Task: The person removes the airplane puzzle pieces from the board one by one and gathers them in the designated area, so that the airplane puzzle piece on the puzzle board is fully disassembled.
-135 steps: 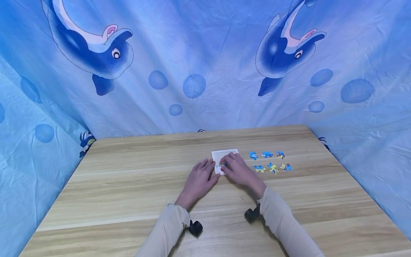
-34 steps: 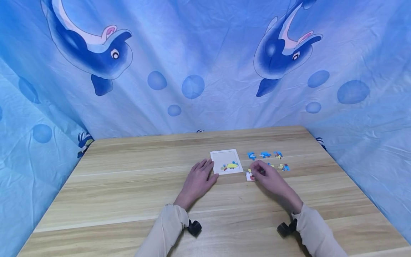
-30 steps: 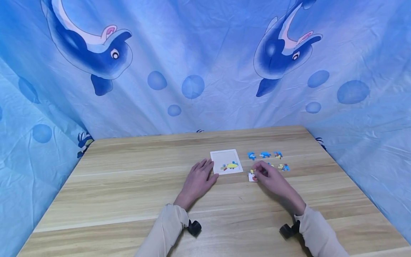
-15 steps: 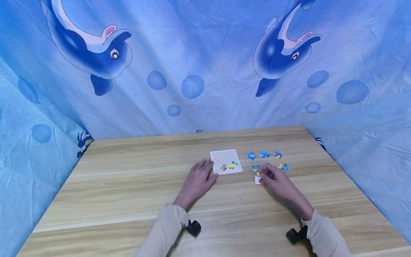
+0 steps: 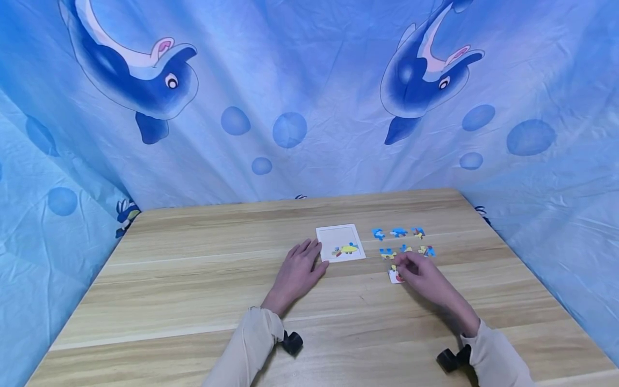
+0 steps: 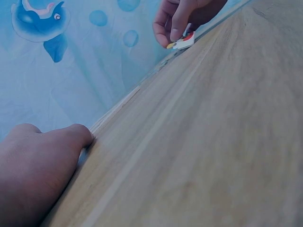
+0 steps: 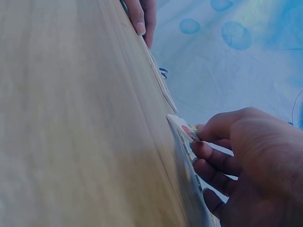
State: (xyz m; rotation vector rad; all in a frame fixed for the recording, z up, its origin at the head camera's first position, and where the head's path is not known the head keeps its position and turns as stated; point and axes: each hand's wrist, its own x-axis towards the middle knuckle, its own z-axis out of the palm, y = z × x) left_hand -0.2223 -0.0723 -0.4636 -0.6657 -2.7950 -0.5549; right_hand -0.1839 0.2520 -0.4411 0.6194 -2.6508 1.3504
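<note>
Between thumb and fingertips my right hand (image 5: 422, 275) pinches a white puzzle piece (image 5: 395, 276) with a red patch and some yellow. In the right wrist view this puzzle piece (image 7: 182, 126) tilts close over the table. My left hand (image 5: 299, 273) lies flat with its fingers extended, fingertips and thumb at the left edge of the white puzzle tray (image 5: 338, 228). Joined yellow and blue pieces (image 5: 347, 249) sit along the tray's lower part. The left wrist view shows the left hand's thumb side (image 6: 42, 161) and the right hand (image 6: 189, 16) beyond.
Right of the tray, loose blue puzzle pieces (image 5: 398, 232) form a back row. Yellow and blue pieces (image 5: 387, 253) make a nearer row, partly behind my right hand. The wooden table (image 5: 203, 269) ends at a blue dolphin-print curtain (image 5: 309, 70).
My right hand was over the tray at first. It has since moved right and toward me, away from the tray, with the white-and-red puzzle piece. My left hand has stayed at the tray's edge.
</note>
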